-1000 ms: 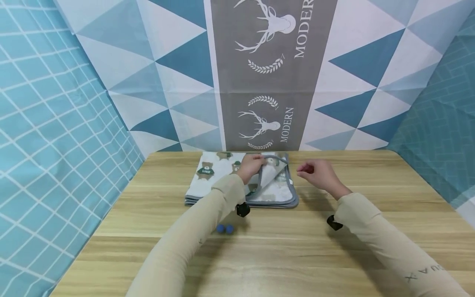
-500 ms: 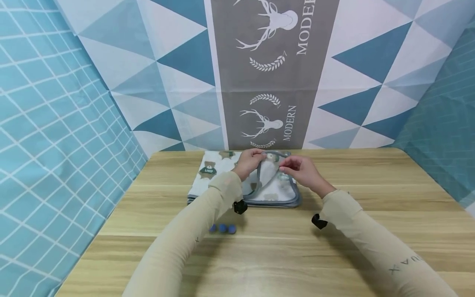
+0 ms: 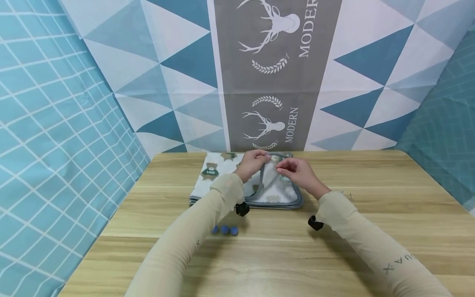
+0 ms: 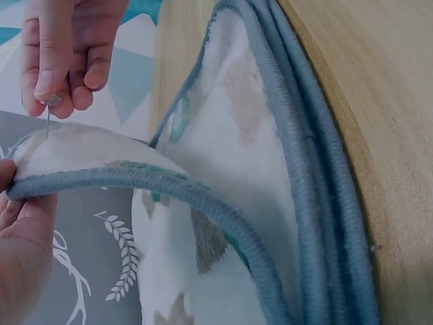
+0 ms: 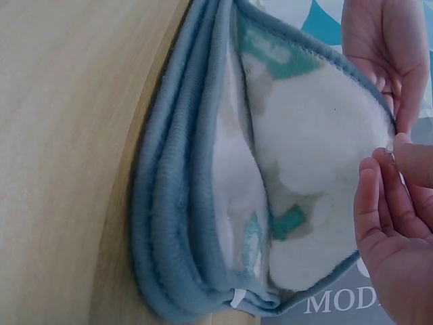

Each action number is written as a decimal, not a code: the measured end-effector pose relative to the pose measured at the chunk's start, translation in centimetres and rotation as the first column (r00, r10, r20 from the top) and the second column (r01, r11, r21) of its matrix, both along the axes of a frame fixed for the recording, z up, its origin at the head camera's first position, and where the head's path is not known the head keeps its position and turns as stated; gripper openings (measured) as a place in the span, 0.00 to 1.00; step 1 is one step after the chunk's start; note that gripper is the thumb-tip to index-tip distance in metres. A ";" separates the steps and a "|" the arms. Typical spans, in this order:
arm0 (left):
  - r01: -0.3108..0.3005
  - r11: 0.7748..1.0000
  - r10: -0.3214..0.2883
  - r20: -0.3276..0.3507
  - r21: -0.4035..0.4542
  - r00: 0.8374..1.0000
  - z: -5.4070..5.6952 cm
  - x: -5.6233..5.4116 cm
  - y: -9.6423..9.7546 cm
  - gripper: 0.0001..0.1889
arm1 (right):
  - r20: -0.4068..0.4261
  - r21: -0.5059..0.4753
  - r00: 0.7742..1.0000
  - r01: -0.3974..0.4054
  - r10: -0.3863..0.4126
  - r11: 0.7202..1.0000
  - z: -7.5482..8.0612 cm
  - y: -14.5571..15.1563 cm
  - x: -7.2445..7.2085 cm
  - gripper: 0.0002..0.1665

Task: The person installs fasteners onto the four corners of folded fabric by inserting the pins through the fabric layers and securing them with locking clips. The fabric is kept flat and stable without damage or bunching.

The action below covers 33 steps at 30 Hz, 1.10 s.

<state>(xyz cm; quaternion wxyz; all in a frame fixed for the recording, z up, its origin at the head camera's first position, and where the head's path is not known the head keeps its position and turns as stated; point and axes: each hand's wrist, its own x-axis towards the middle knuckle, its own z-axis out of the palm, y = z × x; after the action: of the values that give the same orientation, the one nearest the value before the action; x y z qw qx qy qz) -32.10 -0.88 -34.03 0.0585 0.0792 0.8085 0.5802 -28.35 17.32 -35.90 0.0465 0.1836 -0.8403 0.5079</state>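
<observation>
A folded white blanket with bear prints and grey-blue trim lies at the back of the table. My left hand pinches a turned-up corner of its top layer between thumb and fingers. Close on the right, my right hand pinches a thin metal pin by its small round head. In the left wrist view the pin points down at the inner side of the raised corner; I cannot tell whether the tip has entered the cloth. The right wrist view shows mostly my right fingers hiding the pin.
Three small blue round pieces sit on the wooden table in front of the blanket, partly beside my left sleeve. A patterned cloth wall stands right behind the table, and blue cloth hangs at both sides.
My right hand has come in from the right, beside the raised blanket corner, bringing the pin near it. My left hand still holds the corner up. The view has shifted slightly.
</observation>
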 end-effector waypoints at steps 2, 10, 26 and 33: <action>0.002 1.000 -0.002 0.002 0.003 1.000 0.1 0.1 0.1 0.15 | 0.003 0.004 1.000 0.003 -0.003 1.000 0.0 0.0 0.0 0.12; -0.011 1.000 0.011 0.011 0.024 1.000 0.1 0.5 0.3 0.15 | 0.011 0.037 1.000 0.029 -0.029 0.999 0.0 0.0 0.0 0.12; 0.029 0.999 -0.029 -0.014 0.026 0.999 0.6 1.9 -1.0 0.16 | -0.055 0.042 0.998 0.030 -0.028 0.999 0.0 -0.5 0.0 0.08; 0.045 0.997 -0.050 -0.078 -0.057 0.996 0.6 2.6 -0.6 0.15 | -0.090 0.039 0.996 0.033 -0.029 0.999 -0.3 -0.6 -0.1 0.08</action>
<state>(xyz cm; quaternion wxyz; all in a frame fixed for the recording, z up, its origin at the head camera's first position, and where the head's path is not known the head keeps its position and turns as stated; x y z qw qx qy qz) -29.51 -1.52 -33.39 0.0423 0.1197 0.8238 0.5525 -28.45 16.77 -36.18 0.0881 0.1938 -0.8503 0.4814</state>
